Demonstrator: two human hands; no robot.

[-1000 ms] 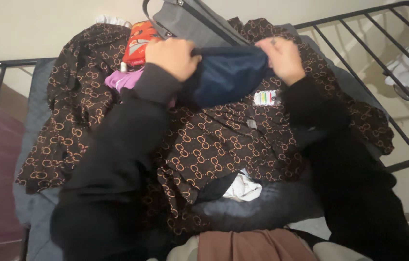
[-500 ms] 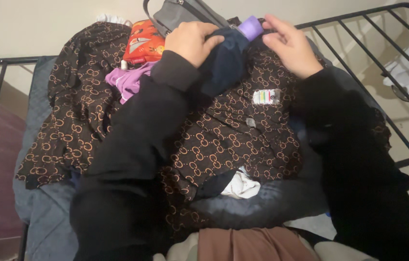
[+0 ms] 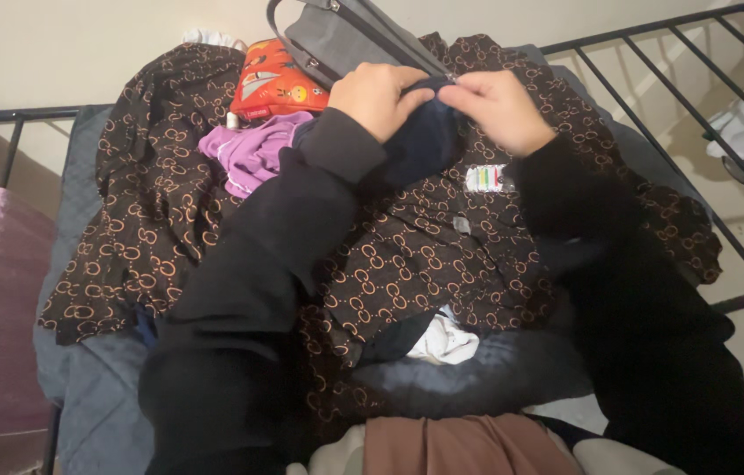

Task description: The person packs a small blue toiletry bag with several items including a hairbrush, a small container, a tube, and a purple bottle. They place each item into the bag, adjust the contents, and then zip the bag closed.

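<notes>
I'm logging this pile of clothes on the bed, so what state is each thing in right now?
Left hand: shut on navy cloth.
Right hand: pinching the navy cloth.
Navy cloth: bunched between both hands.
Patterned brown garment: spread out, rumpled.
Grey bag: lying tilted behind the hands; open or zipped, cannot tell.
Purple cloth: crumpled.
Orange pouch: lying against the bag.
White cloth: crumpled, partly covered.

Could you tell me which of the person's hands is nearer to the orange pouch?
Left. The left hand grips navy cloth just right of the orange pouch; the right hand is farther right.
</notes>
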